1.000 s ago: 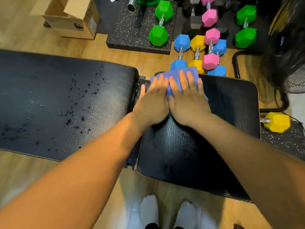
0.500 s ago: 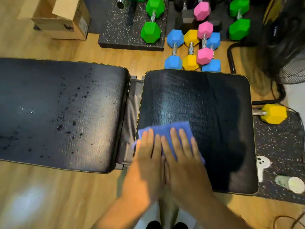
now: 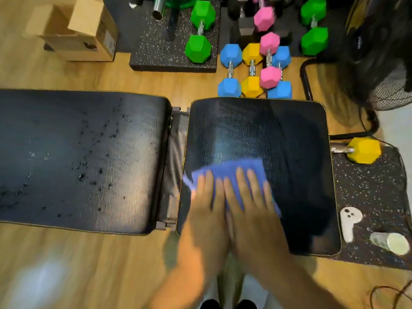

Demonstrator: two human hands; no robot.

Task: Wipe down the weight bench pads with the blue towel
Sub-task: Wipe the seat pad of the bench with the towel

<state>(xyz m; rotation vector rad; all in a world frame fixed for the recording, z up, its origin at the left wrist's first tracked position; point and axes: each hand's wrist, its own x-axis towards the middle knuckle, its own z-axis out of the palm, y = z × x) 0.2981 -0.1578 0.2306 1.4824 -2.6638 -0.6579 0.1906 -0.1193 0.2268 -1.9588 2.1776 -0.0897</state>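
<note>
Head view: I am looking down on a black weight bench with two pads, and both my hands are on the shorter one.
Left hand (image 3: 206,210): flat, with the fingers straight and close together, pressing down on the left half of the blue towel (image 3: 231,169).
Right hand (image 3: 252,210): flat in the same way, lying right against the left hand and pressing the towel's right half.
Towel position: spread on the short pad (image 3: 256,130), in its near-left part. One corner reaches the pad's left edge beside the hinge gap (image 3: 176,152).
Short pad surface: a streaky sheen runs from the towel to the far edge. The right side is darker, and I cannot tell whether it has been wiped.
Long pad (image 3: 66,175): dark droplets (image 3: 100,134) are scattered across its middle, and the towel is well away from it.
Step in hand: I judge this to be wiping the short pad along its left strip. The hands are blurred, and I cannot tell which way they are moving.
Next move: I would shift the towel right to cover the darker side, palms flat so the cloth does not bunch. Then I would carry it over the gap to the long pad.
Watch for: the towel corner snagging in the gap, and the yellow dumbbell (image 3: 363,153) just beside the pad's right edge.
</note>
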